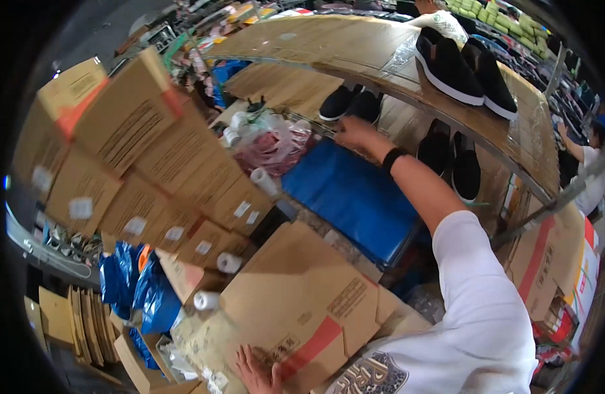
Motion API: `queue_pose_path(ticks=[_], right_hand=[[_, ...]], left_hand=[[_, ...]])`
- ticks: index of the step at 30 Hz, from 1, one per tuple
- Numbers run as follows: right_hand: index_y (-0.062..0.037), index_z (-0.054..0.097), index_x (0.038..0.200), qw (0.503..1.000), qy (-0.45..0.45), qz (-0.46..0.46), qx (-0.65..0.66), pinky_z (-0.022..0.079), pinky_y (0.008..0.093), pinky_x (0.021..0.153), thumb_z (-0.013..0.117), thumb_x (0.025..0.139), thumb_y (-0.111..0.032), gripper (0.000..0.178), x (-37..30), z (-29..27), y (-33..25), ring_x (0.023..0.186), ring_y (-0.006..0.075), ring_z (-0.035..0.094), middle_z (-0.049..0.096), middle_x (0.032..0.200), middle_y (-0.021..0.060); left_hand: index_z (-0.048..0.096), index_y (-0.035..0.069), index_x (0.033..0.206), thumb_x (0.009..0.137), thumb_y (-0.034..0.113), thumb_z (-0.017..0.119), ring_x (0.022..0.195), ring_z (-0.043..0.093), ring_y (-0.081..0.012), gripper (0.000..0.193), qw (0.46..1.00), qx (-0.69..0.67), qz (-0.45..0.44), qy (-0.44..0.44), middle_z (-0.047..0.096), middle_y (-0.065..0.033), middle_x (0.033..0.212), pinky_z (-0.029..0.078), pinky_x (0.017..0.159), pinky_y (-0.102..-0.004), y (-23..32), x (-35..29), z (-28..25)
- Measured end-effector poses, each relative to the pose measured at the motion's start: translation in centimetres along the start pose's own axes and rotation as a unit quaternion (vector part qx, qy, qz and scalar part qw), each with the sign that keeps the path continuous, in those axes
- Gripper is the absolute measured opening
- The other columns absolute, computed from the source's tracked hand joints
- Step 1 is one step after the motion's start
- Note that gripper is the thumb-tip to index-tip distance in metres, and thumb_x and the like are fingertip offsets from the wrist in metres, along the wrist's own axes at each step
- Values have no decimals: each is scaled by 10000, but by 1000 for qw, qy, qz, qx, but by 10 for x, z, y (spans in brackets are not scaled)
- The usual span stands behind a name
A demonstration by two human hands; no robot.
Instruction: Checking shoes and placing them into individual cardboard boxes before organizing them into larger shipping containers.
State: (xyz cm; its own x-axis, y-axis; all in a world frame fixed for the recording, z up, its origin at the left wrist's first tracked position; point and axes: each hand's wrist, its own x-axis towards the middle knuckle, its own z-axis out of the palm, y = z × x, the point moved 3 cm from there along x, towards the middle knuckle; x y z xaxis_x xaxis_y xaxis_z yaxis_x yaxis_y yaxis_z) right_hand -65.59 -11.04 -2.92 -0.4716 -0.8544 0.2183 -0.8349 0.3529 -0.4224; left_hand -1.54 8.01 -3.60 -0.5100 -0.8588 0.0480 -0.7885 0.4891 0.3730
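Note:
My left hand (255,369) lies flat, fingers apart, on the lower edge of a flat brown cardboard carton (289,282) with a red stripe. My right arm stretches out to the shelving, a black band on its wrist. My right hand (358,133) is beside a pair of dark slip-on shoes (363,105) on the lower shelf, at the far edge of a stack of blue plastic sheets (348,190). Its fingers are curled together; what they hold, if anything, is hidden. Another pair of black shoes (465,167) sits to the right of my forearm.
Black shoes with white soles (450,69) stand on the upper wooden shelf (315,43). Brown cartons (158,138) are stacked at left. White rolls (207,301), a clear bag of reddish stuff (276,141) and blue plastic bags (151,295) lie around. Other people (440,20) are farther off.

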Motion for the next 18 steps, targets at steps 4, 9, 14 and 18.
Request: queue_pose_path(ticks=[4, 9, 14, 18], right_hand=[[56, 442, 1393, 983, 71, 120, -116, 437, 458, 1069, 731, 820, -443, 813, 55, -12, 74, 1278, 422, 521, 527, 1376, 298], [7, 345, 1498, 987, 27, 142, -71, 348, 451, 1149, 640, 838, -646, 974, 153, 1, 121, 1371, 432, 434, 434, 1482, 296], [-83, 595, 1346, 973, 91, 202, -59, 472, 450, 1019, 519, 916, -664, 727, 149, 33, 137, 1236, 364, 583, 634, 1294, 213], [-10, 651, 1255, 752, -44, 246, 610, 517, 368, 946, 611, 951, -471, 553, 68, 83, 39, 1128, 227, 655, 669, 1264, 126]], left_hand=[[176, -27, 1563, 945, 511, 584, 1471, 125, -530, 916, 986, 97, -73, -112, 133, -325, 1605, 149, 1171, -639, -29, -8, 55], [103, -23, 1577, 934, 636, 525, 1500, 42, -504, 1012, 983, 76, -91, -140, 68, -315, 1624, 66, 1182, -636, -33, -11, 56], [88, -26, 1578, 952, 633, 498, 1501, 31, -501, 997, 982, 94, -89, -140, 45, -321, 1623, 62, 1179, -640, -33, -7, 54], [205, -1, 1563, 906, 344, 653, 1497, 207, -413, 866, 973, 172, -130, -75, 188, -223, 1626, 157, 1211, -531, -31, -24, 35]])
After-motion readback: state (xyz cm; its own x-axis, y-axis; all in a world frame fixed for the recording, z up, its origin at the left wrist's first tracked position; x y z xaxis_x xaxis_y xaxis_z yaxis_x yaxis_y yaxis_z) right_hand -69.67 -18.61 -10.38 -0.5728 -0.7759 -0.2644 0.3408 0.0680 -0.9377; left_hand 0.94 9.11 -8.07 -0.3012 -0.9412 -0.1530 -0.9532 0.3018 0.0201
